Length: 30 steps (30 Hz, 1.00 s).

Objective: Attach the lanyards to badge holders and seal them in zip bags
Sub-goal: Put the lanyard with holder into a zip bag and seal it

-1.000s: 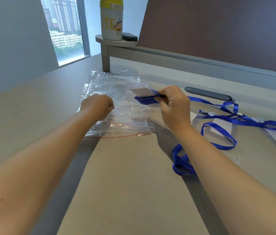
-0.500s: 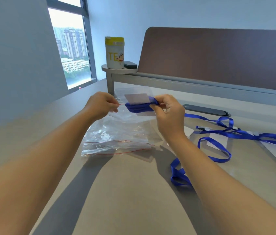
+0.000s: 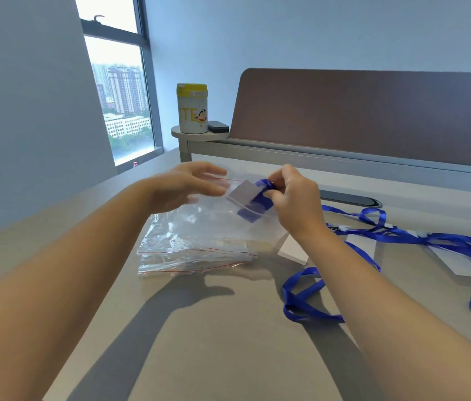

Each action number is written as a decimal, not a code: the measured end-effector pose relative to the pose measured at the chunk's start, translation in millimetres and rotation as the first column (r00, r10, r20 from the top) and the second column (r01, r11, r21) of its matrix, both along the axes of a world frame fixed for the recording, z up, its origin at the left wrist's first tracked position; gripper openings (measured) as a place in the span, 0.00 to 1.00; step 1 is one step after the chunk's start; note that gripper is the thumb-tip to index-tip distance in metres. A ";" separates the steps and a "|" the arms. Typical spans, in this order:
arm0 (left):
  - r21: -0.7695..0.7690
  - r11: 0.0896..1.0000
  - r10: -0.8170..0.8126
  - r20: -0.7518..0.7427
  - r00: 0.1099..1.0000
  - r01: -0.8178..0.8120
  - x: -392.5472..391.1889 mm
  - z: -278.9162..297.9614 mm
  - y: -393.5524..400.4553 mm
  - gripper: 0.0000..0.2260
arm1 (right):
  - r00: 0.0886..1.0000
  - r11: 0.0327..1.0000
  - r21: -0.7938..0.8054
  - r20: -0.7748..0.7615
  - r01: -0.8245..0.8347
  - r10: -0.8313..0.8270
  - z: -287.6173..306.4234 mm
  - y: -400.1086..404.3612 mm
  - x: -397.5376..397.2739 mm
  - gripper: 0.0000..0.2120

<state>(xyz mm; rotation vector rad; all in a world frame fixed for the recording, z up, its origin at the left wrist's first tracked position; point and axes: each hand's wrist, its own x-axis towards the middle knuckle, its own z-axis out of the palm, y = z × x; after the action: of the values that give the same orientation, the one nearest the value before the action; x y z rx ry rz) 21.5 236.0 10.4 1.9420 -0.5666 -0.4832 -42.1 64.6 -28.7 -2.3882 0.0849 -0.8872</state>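
The badge holder (image 3: 244,193) with its folded blue lanyard (image 3: 257,202) tilts down-left, half inside the raised zip bag (image 3: 214,218), pinched in the right hand (image 3: 295,201) grip. The left hand (image 3: 188,185), fingers spread straight, steadies the bag's mouth. Below lie spare bags (image 3: 193,256); right, loose lanyards (image 3: 402,235) on the tabletop (image 3: 228,342).

A grey-beige table (image 3: 228,351) is seen, bearing everything in view. A stack of clear zip bags (image 3: 193,250) with red seal lines is laid flat near its middle. At three o'clock from the stack, blue lanyards (image 3: 402,235) are spread in loose loops, with white badge holders (image 3: 293,250) lying among them, one just beside the stack. At one o'clock, a dark oval cable slot (image 3: 350,199) is set into the tabletop. A low shelf (image 3: 199,136) is raised at twelve o'clock, on which a yellow-lidded canister (image 3: 192,110) and a small dark object (image 3: 218,126) are stood.
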 end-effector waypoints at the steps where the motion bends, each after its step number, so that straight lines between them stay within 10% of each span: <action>1: 0.001 1.000 0.011 0.042 0.999 -0.011 -1.5 0.5 -2.4 0.14 | 1.000 0.999 0.046 0.002 0.004 -0.004 3.1 -0.9 -0.4 0.07; 5: -0.067 0.987 0.162 0.325 0.932 -0.148 -6.6 1.6 -13.5 0.08 | 1.000 0.982 0.189 0.007 -0.030 0.029 15.5 -0.1 -1.1 0.08; 12: -0.369 0.861 0.438 0.187 0.879 -0.351 -5.3 5.3 -20.4 0.01 | 0.994 0.985 0.148 -0.044 -0.089 0.096 25.0 8.2 -6.4 0.18; 16: -0.374 0.864 0.429 0.199 0.881 -0.336 -10.4 7.0 -19.5 0.01 | 0.985 0.984 -0.179 -0.166 0.011 -0.041 25.1 5.4 -6.8 0.15; 22: -0.354 0.903 0.322 0.182 0.929 -0.244 -15.7 14.3 -11.2 0.08 | 0.989 0.990 -0.103 -0.102 0.093 -0.104 29.9 9.2 -10.2 0.10; 27: -0.261 0.941 0.289 0.292 0.912 -0.215 -26.5 15.8 -6.7 0.09 | 0.982 0.996 0.045 -0.170 -0.080 0.086 36.0 26.6 -14.9 0.26; 30: -0.214 0.953 0.281 0.349 0.894 -0.216 -30.5 13.9 -1.8 0.04 | 0.979 0.985 0.076 -0.123 -0.152 0.161 38.1 36.9 -17.0 0.13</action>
<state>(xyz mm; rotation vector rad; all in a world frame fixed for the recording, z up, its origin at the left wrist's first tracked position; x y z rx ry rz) -9.0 234.2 24.4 1.9159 -0.5665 0.1068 -59.1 101.4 9.3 -2.3515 -0.0236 -0.6479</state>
